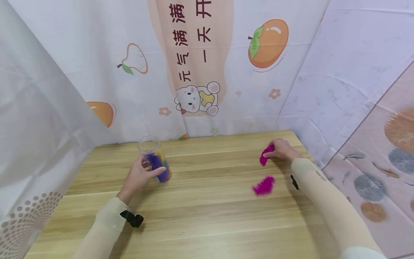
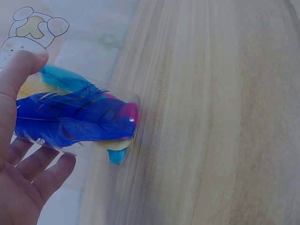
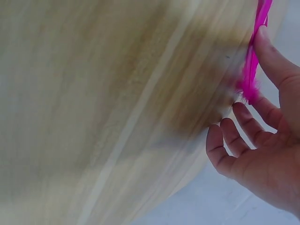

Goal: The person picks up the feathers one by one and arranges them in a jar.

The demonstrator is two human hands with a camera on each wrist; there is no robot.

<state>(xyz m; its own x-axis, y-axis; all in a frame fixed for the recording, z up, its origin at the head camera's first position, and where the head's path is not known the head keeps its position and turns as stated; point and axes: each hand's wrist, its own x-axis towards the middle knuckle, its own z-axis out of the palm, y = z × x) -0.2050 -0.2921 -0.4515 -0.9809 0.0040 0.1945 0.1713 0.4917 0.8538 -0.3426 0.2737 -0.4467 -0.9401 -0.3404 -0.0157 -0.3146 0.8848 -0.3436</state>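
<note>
My left hand [image 1: 138, 177] grips a clear plastic cup [image 1: 149, 144] at the left of the table, thumb on one side and fingers round the other. Inside it, blue feathers [image 2: 70, 119] show through the wall, along with teal [image 2: 70, 80], yellow and pink ones. At the table's back right, my right hand [image 1: 282, 149] pinches a magenta feather [image 1: 266, 155] between thumb and index finger, the other fingers curled loosely below it in the right wrist view. A second magenta feather [image 1: 264, 186] lies on the table nearer to me.
The wooden table [image 1: 200, 216] ends at a printed curtain [image 1: 207, 126] along its back. Fabric also hangs at the left [image 1: 42, 108] and right [image 1: 349, 72] sides. Each wrist wears a small black camera strap [image 1: 132, 218].
</note>
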